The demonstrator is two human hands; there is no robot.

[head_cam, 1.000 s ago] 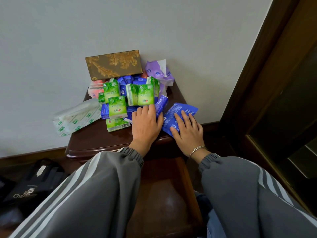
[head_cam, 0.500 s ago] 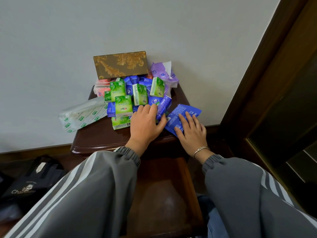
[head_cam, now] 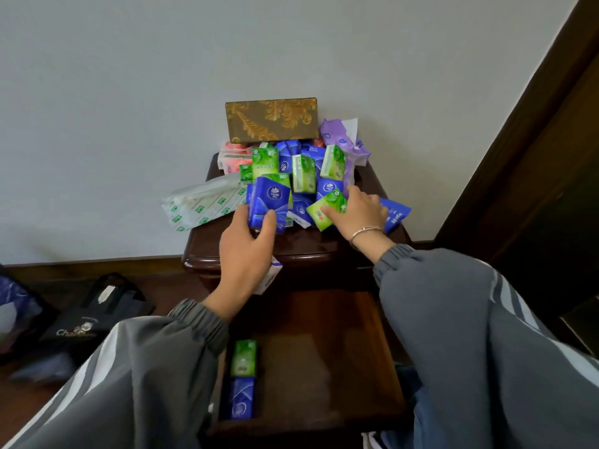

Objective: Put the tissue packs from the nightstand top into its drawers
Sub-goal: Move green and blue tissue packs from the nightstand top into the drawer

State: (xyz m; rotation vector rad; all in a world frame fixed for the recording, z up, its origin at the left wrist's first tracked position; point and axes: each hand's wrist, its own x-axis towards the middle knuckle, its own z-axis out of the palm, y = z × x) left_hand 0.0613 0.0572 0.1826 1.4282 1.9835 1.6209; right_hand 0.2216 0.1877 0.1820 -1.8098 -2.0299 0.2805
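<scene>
Both hands work the heap of tissue packs on the nightstand, its drawer pulled out below. We see the left hand gripping a blue pack at the heap's front, thumb on its face. The right hand closes its fingers round a green pack. A small white pack shows beneath the left palm; we cannot tell whether it is held or loose. A second green pack and a second blue pack lie along the drawer's left side; the bulk sits on top.

The heap is loose and steep. We judge that lifting two packs from its front at once may send neighbours sliding over the edge. The long white-and-green soft pack overhangs the left edge, and a flat blue pack juts past the right front corner beneath the right hand. A nudge could drop either on the floor, not in the drawer.
</scene>
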